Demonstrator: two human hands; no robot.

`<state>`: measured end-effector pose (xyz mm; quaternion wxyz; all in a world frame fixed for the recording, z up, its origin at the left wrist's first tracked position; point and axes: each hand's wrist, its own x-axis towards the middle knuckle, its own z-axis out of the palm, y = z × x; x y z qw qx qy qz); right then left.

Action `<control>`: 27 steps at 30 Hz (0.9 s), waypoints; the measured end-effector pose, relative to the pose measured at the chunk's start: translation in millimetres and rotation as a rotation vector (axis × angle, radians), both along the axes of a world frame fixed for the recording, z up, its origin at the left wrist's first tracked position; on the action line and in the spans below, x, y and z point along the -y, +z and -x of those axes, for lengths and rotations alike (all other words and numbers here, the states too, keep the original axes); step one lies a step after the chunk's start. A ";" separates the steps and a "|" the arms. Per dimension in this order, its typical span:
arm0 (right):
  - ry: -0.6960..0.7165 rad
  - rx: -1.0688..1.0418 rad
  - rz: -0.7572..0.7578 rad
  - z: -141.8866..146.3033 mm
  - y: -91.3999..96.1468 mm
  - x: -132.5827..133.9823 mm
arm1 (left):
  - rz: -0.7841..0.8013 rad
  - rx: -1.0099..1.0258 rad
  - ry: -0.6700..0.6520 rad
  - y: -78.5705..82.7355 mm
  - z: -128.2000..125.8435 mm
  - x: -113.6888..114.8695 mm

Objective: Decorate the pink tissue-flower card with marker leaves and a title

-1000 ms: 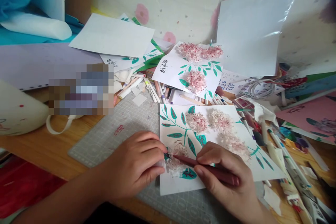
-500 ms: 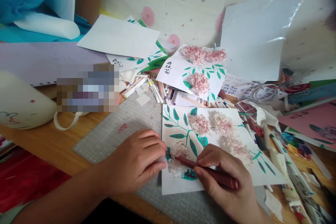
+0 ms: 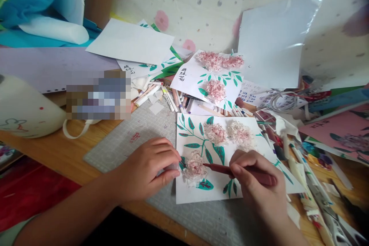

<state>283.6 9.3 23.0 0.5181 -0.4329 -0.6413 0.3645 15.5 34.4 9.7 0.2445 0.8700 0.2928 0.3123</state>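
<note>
A small pink paper flower is sitting near the bottom left of a white card. The card is lying flat on a grey cutting mat, right in front of the person. Green leaves are painted on it, and two more fluffy pink flowers are sitting higher up.

The right hand is closing tight around a dark red stick. The tip of the stick is touching the right side of the small flower.

The left hand is resting on the left edge of the card, just beside the flower. Its fingers are bending in close to the thumb. I cannot tell if it is pinching anything.

Behind the card, lots of pens are lying in a pile. Another flower card is leaning on top of them. A clear plastic sheet is standing up at the back. A pink card is lying far off to the right. The mat is lying on a wooden table, and a white bag is sitting on the left.
</note>
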 end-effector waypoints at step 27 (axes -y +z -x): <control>-0.054 0.307 -0.002 31.4 17.2 -15.4 | 0.059 -0.087 0.014 -1.8 -0.5 1.4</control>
